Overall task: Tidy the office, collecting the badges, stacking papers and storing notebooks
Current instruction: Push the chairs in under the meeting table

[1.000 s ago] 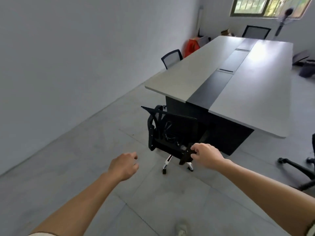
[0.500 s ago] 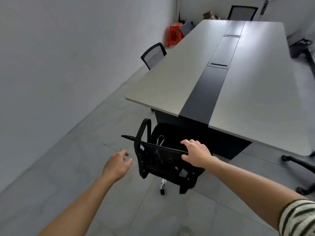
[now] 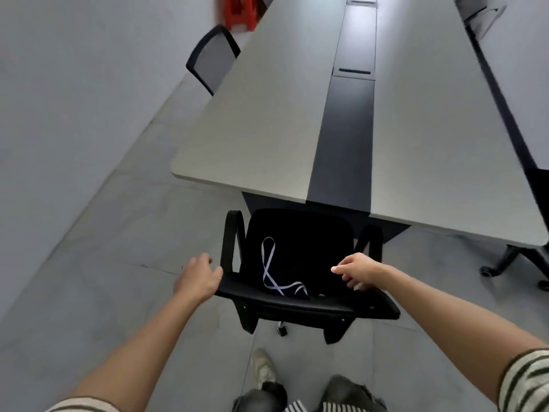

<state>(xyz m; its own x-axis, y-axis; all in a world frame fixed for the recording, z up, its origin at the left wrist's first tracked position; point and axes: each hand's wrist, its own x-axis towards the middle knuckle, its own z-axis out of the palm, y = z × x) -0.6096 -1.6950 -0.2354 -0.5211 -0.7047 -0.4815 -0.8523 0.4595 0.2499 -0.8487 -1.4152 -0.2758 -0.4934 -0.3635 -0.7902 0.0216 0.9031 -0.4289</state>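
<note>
The lanyard [image 3: 271, 267], a pale blue strap, lay right there on the black seat of the office chair [image 3: 315, 239]. It was looped at the top, crossed over itself in the middle, and trailed off toward the backrest [image 3: 300, 303]. I couldn't make out a card on the end of it, because the strap ran down behind the backrest's top edge.

Your right hand [image 3: 361, 270] hung over the right side of the seat, just above the backrest. One finger pointed left toward the strap and the rest were loosely bent under, with nothing in the grip. I couldn't tell whether those lower fingertips brushed the backrest.

Your left hand [image 3: 198, 278] was on the other side, just outside the left armrest [image 3: 231, 239]. It was relaxed and half curled, holding nothing, with the thumb right at the left end of the backrest.

The chair faced the near end of the long grey surface [image 3: 261, 129], which had a black strip [image 3: 344, 150] down its middle. The front of the seat sat close under that edge.

Farther up the left side, a second chair [image 3: 212, 59] with a mesh back sat tucked against the surface, and something red [image 3: 240, 10] stood beyond it by the wall. Off to the right, a wheeled black base [image 3: 505, 261] stood on the grey tiled floor [image 3: 118, 248].

Down at the bottom were your striped sleeves and one light shoe [image 3: 263, 367], planted just behind the chair.
</note>
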